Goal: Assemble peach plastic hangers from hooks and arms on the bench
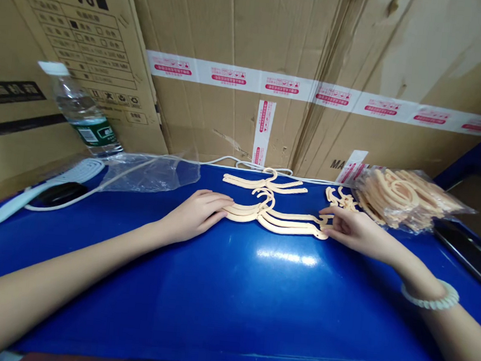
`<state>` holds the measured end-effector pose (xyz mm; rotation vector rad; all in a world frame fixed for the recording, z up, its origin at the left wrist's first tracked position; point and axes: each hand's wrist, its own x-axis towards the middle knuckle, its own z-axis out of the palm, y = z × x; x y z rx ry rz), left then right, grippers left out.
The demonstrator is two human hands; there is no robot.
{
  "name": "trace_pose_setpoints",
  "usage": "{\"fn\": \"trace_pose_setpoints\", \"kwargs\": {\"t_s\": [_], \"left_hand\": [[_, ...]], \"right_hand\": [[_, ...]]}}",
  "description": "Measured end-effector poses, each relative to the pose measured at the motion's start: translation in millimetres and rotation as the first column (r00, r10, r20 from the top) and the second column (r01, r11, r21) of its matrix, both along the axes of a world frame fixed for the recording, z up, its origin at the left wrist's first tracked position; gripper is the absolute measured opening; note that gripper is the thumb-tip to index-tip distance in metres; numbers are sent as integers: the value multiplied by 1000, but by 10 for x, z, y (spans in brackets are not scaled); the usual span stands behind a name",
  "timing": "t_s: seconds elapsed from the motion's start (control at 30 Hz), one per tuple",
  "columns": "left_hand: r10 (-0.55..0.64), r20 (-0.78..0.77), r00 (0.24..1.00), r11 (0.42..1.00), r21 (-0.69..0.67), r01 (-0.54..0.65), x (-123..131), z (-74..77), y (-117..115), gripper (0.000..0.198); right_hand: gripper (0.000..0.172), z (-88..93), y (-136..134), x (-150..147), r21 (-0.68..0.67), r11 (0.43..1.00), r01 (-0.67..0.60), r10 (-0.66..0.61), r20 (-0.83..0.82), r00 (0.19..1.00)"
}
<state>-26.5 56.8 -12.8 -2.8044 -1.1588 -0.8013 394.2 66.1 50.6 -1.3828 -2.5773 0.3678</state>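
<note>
Several cream plastic hangers [289, 224] lie together on the blue table [230, 303], their hooks pointing to the back. My left hand [197, 215] is closed on the left ends of their arms. At their right ends, my right hand [352, 229] pinches a small cream piece [325, 217] between thumb and forefinger. Behind this group lie more cream hangers [244, 182], touched by neither hand. A small pile of cream pieces [340, 198] sits just behind my right hand.
A clear bag of cream parts [407, 198] lies at the back right beside a dark phone-like object [470, 254]. At left are a water bottle [84, 113], a hairbrush [50, 183], a black mouse-like object [60, 194] and an plastic bag [152, 173]. Cardboard boxes [229, 118] stand behind.
</note>
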Motion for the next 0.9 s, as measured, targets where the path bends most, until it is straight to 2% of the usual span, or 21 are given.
{"fn": "trace_pose_setpoints", "kwargs": {"t_s": [0.27, 0.53, 0.73, 0.9], "left_hand": [[-4, 17, 1000, 1000, 16, 3, 29, 15, -36, 30], [-15, 29, 999, 998, 61, 14, 42, 24, -45, 29], [-48, 57, 997, 994, 102, 42, 37, -3, -36, 27], [-53, 62, 997, 987, 156, 42, 37, -17, -28, 25]], "right_hand": [[39, -57, 30, -75, 29, 999, 45, -42, -68, 997], [37, 124, -45, -55, 98, 995, -9, 8, 14, 1000], [36, 89, -60, -31, -16, 996, -93, 93, 20, 995], [30, 19, -12, -34, -39, 997, -70, 71, 31, 997]]}}
